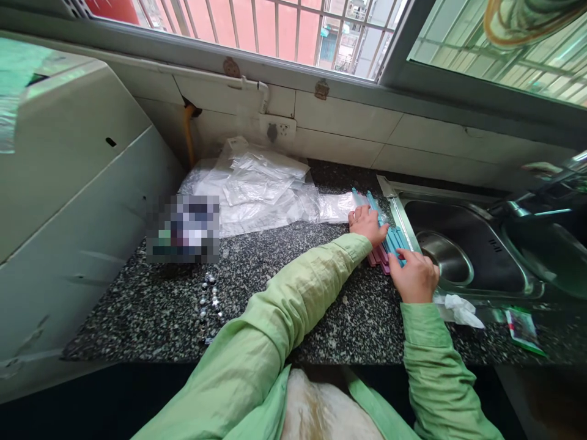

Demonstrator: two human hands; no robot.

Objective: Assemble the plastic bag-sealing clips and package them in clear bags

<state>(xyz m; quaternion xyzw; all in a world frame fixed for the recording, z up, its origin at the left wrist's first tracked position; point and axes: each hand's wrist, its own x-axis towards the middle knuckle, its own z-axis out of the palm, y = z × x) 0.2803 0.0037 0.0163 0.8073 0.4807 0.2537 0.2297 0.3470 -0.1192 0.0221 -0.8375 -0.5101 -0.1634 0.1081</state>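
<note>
Blue and pink sticks [387, 241] bunched on the granite counter [293, 293] beside the sink [463, 244], long axis running away toward the window, left hand [367, 225] flat on top, right hand [415, 276] closed on near ends.

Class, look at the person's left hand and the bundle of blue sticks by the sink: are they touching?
Touching. The head view shows the left hand lying flat on the blue sticks, its fingers spread over them, with no gap between.
</note>
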